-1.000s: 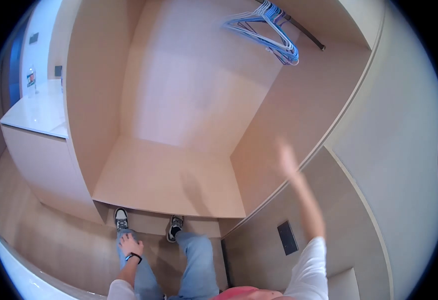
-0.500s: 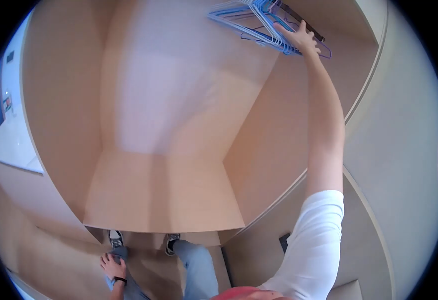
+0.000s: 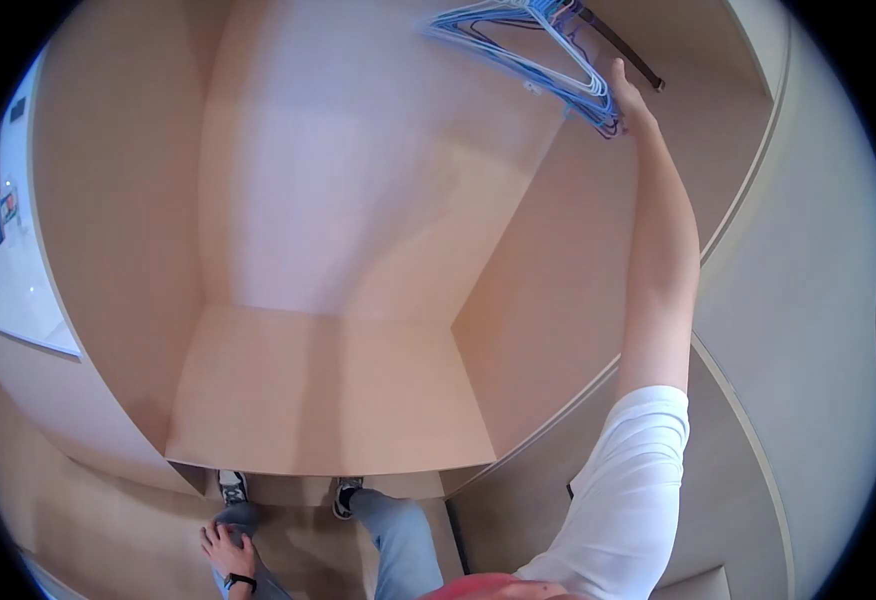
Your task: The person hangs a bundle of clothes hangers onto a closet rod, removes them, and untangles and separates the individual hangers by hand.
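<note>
Several blue, white and purple hangers (image 3: 543, 60) hang together from a dark rod (image 3: 623, 48) at the top of an open wooden wardrobe. My right hand (image 3: 632, 100) is raised beside the right-hand ends of the hangers, with its thumb pointing up. Its other fingers are largely hidden behind the hand and the hangers, so I cannot tell if they grip anything. Low in the view, my left hand (image 3: 226, 552) rests on my left knee with its fingers spread, holding nothing. A dark band is round that wrist.
The wardrobe's bottom panel (image 3: 328, 400) spans the middle, above my shoes. Its side panels rise left and right. A white-topped counter (image 3: 23, 290) with a bottle (image 3: 10, 205) stands at the left. A grey wall panel (image 3: 808, 300) is on the right.
My right arm has risen from beside the wardrobe's right panel to the hangers. Since half a second ago, the right hand has shifted slightly down and right, and the hangers have bunched closer together.
</note>
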`<state>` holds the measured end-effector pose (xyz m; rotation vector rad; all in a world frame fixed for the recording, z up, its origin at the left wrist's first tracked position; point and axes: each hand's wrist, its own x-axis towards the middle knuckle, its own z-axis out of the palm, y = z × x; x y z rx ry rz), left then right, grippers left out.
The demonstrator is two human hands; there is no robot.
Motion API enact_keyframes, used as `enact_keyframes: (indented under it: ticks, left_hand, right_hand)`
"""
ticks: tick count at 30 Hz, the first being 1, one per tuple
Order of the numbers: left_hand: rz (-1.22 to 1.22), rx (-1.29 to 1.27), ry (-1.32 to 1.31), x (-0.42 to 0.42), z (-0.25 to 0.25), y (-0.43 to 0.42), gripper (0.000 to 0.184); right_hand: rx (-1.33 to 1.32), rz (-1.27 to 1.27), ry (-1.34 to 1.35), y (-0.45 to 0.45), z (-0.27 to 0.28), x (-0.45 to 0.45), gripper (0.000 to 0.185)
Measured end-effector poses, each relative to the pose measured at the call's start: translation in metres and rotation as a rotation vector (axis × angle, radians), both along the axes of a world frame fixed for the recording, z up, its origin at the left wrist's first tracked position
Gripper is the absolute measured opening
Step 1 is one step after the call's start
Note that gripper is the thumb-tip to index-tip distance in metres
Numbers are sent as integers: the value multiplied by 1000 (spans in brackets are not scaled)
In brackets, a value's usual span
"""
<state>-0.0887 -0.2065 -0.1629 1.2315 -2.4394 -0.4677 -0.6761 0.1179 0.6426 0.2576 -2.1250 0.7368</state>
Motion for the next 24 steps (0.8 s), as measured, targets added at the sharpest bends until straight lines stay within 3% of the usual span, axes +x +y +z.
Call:
enact_keyframes:
  ticks: [2,3,6,7,10,13,16,19,24]
  left_hand:
    - [-5,4,-23,-2,4,4,36]
    - [-9,7,-38,-4,10,8,36]
    - [-17,-5,-15,-18,18,20,35]
    - [-27,-8,-9,-16,18,22,35]
    - [-20,-19,-14,-23,24,34,34]
    - [-22,-32,1,-24,24,35,32]
    - [-26,-15,24,-24,28,37,31]
    - [-27,4,30,-20,29,37,31]
    - [-7,8,33,-15,22,25,31]
  right_hand:
    - [-76,226,-277,7,-3,5,106]
    - [-180,218,-194,13,8,-29,91]
    - [-360,567,-222,15,12,-13,83]
    - [-332,574,-302,-1,-3,37,80]
    - [-198,722,-393,4,-8,60,87]
    - [-147,627,-297,-24,-18,84,89]
    - [137,279,-205,-35,-10,71,83]
    - [121,98,-131,-52,-2,33,64]
    - [-129,316,-260,-91,-8,32,44]
